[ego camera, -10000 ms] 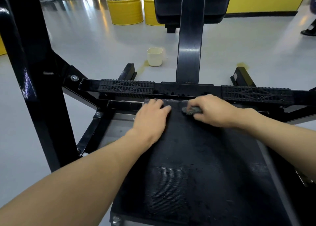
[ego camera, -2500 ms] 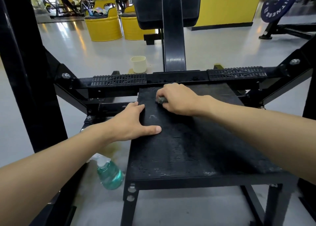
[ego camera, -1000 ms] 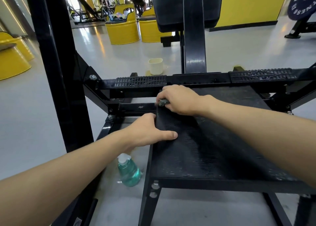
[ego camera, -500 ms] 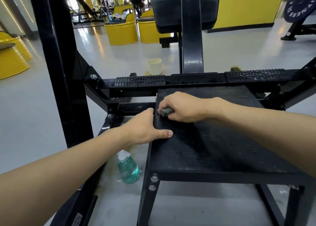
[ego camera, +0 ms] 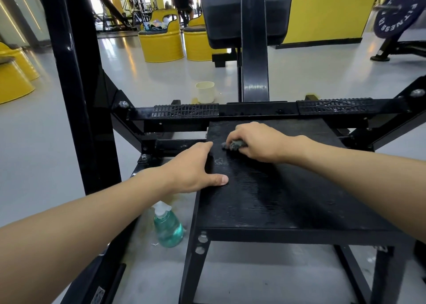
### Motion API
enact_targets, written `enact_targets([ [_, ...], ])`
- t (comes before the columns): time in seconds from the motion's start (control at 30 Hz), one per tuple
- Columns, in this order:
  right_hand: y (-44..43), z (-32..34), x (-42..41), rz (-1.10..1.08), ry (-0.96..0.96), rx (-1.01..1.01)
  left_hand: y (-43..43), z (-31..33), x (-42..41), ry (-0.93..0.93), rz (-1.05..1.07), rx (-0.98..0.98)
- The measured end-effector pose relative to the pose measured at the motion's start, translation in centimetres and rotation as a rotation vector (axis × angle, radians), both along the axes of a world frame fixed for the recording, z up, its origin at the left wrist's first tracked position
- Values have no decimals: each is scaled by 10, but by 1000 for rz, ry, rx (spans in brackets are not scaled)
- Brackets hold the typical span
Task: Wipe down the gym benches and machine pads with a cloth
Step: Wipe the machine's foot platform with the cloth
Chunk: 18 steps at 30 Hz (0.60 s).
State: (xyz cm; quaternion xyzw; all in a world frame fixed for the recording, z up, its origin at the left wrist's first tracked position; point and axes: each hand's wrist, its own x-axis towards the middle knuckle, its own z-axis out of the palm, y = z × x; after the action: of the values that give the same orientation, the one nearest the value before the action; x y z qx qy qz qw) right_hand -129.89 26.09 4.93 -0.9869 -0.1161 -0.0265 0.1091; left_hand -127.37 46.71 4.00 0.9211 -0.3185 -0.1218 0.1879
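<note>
- Head view: the right hand (ego camera: 255, 142) has its fingers curled round a small grey cloth (ego camera: 234, 144), bunched into a wad; only the wad's left end shows past the fingers; it is pressed onto the black ribbed platform (ego camera: 288, 202) near the far left corner
- The left hand (ego camera: 193, 172) rests on the platform's left edge, just beside the right hand; its fingers lie straight and together along that edge, the thumb is spread flat across the top; it holds nothing
- A spray bottle (ego camera: 168, 227) of green liquid stands on the floor below the platform's left edge, near the front leg
- Beyond the far edge runs a black crossbar (ego camera: 258, 110) with ribbed grips; a post (ego camera: 253, 50) rises from it, carrying a black pad (ego camera: 221, 15)
- On the floor behind the crossbar stands a pale cup (ego camera: 205, 92); farther back are yellow barrels (ego camera: 161, 43); a weight plate (ego camera: 396, 8) shows at the upper right
</note>
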Motion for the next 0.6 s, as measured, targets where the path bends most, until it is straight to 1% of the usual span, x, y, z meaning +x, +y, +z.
enact_targets([
  [0.07,0,-3,2,-43,-22,-8,-2,2,-1,-10,-12,35],
  [0.2,4,4,-19,122,191,68,-3,4,-3,-4,-9,87],
  [0.23,-1,6,-21,118,192,55,-4,5,-2,-3,-11,98],
  [0.33,-26,1,-8,-46,17,-8,-5,10,-3,5,-14,121],
  [0.37,-29,-1,-6,-81,-15,-11,-6,11,-3,11,-18,117],
  [0.43,-24,-4,-13,-26,17,23,-9,12,-3,38,-19,107],
  [0.53,-18,-2,-34,125,149,66,-13,13,-8,25,-28,121],
  [0.6,-30,-2,-30,70,92,68,-18,15,-13,2,-36,139],
])
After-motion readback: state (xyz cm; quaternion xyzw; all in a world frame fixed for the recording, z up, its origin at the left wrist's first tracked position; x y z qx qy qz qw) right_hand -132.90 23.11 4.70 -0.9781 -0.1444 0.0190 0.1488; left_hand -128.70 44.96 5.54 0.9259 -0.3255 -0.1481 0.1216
